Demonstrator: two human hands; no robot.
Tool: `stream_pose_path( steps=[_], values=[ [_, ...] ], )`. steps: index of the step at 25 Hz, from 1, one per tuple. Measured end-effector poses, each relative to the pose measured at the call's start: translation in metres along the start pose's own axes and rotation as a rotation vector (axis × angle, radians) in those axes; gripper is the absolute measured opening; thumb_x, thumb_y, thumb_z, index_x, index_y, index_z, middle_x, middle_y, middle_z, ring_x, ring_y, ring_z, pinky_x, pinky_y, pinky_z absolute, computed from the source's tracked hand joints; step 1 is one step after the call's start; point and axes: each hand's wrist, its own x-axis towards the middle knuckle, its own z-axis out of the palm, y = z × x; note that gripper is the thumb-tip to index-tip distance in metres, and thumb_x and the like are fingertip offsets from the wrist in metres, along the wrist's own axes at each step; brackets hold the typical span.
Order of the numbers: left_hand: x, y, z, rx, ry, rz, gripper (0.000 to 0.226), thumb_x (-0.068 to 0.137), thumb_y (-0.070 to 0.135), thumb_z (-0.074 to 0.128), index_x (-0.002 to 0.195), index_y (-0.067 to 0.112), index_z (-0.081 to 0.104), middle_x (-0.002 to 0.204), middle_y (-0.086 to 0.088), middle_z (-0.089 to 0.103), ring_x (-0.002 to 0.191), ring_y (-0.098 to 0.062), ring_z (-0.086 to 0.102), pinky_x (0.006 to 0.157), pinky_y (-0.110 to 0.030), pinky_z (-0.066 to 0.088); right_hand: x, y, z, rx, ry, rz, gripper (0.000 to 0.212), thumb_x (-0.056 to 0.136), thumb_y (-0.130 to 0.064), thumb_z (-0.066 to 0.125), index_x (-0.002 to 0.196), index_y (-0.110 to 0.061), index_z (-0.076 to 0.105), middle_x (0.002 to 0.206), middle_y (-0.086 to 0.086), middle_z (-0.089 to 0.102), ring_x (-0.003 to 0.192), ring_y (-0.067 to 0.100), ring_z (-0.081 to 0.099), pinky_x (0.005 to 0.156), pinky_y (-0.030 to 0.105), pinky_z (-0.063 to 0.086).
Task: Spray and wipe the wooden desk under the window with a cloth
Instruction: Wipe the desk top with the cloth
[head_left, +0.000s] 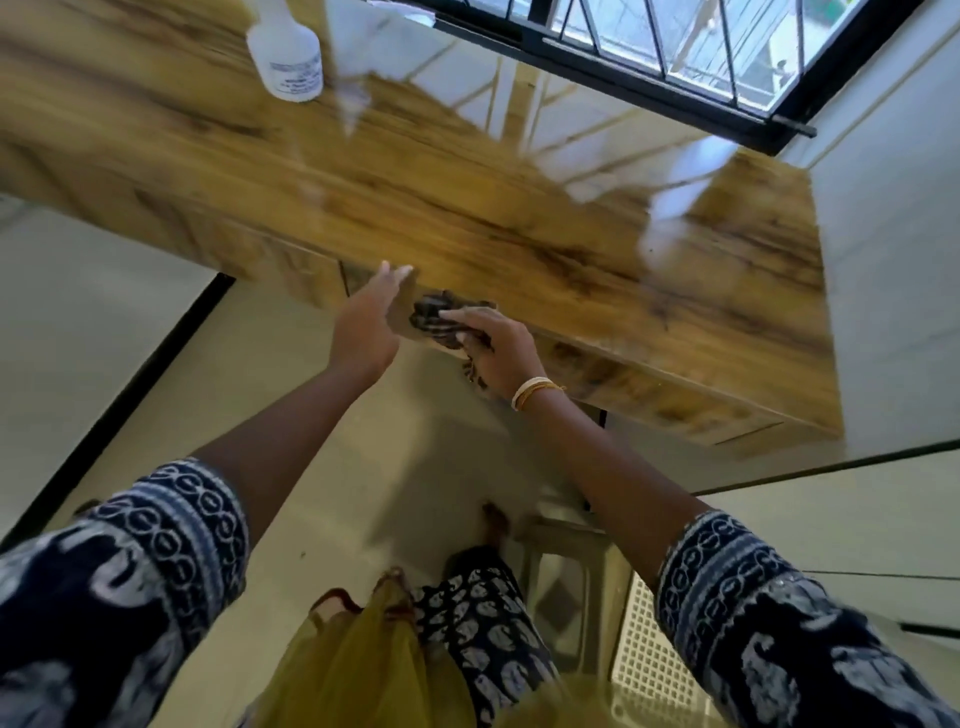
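Note:
The glossy wooden desk (519, 228) runs under the barred window (675, 47). A dark striped cloth (439, 322) lies bunched at the desk's near edge. My right hand (498, 348) presses on the cloth, fingers over it and part of the cloth hanging below the palm. To its left, my left hand (371, 317) reaches toward the desk's front edge with straight fingers and holds nothing. A white spray bottle (284, 52) stands on the desk at the far left, away from both hands.
A pale wall (893, 260) bounds the desk on the right. Below lie a light tiled floor (291, 415), a white stool (566, 566) and a white lattice basket (644, 665) near my feet. A black strip edges the floor at left.

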Motion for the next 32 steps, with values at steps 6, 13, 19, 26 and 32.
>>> stream_pose_path(
  steps=[6, 13, 19, 26, 32],
  values=[
    [-0.004, 0.021, -0.006, -0.05, 0.212, -0.063, 0.016, 0.079, 0.016, 0.075, 0.092, 0.009, 0.071, 0.085, -0.006, 0.071, 0.08, -0.019, 0.067, 0.07, -0.03, 0.053, 0.008, -0.033, -0.023, 0.256, 0.121, 0.148, 0.036, 0.085, 0.002, 0.067, 0.113, -0.021, 0.074, 0.118, 0.0, 0.071, 0.107, 0.008, 0.066, 0.092, 0.017, 0.052],
    [0.008, 0.033, -0.01, 0.127, 0.077, -0.12, 0.047, 0.1, 0.031, 0.046, 0.065, 0.002, 0.057, 0.063, -0.013, 0.061, 0.055, -0.027, 0.058, 0.052, -0.033, 0.037, 0.012, -0.041, -0.048, 0.33, 0.226, 0.2, 0.034, 0.086, -0.001, 0.068, 0.113, -0.022, 0.074, 0.117, -0.003, 0.071, 0.109, 0.008, 0.065, 0.093, 0.021, 0.053],
    [0.004, 0.043, -0.011, 0.363, -0.023, -0.175, 0.042, 0.096, 0.04, 0.046, 0.067, 0.014, 0.062, 0.064, -0.001, 0.059, 0.063, -0.02, 0.056, 0.055, -0.028, 0.031, 0.037, -0.02, -0.07, 0.039, 0.382, 0.226, 0.036, 0.092, -0.011, 0.062, 0.127, -0.02, 0.065, 0.129, 0.004, 0.064, 0.117, 0.016, 0.059, 0.102, 0.027, 0.046],
    [0.019, -0.009, -0.018, 0.463, -0.098, -0.182, 0.067, 0.09, 0.006, 0.047, 0.152, 0.015, 0.025, 0.162, -0.006, 0.015, 0.148, -0.022, 0.018, 0.118, -0.046, 0.014, 0.078, 0.02, -0.038, -0.392, 0.005, 0.493, 0.059, 0.098, -0.019, 0.049, 0.154, -0.014, 0.028, 0.158, 0.01, 0.029, 0.141, 0.033, 0.028, 0.118, 0.041, 0.024],
    [0.029, -0.031, -0.029, 0.556, -0.132, -0.154, 0.086, 0.086, -0.011, 0.047, 0.156, 0.013, 0.003, 0.164, -0.001, -0.005, 0.151, -0.019, 0.001, 0.121, -0.046, 0.008, 0.097, -0.052, 0.029, -0.194, -0.317, -0.039, 0.055, 0.09, -0.002, 0.054, 0.143, -0.015, 0.05, 0.149, 0.007, 0.047, 0.139, 0.023, 0.041, 0.116, 0.038, 0.032]
  ],
)
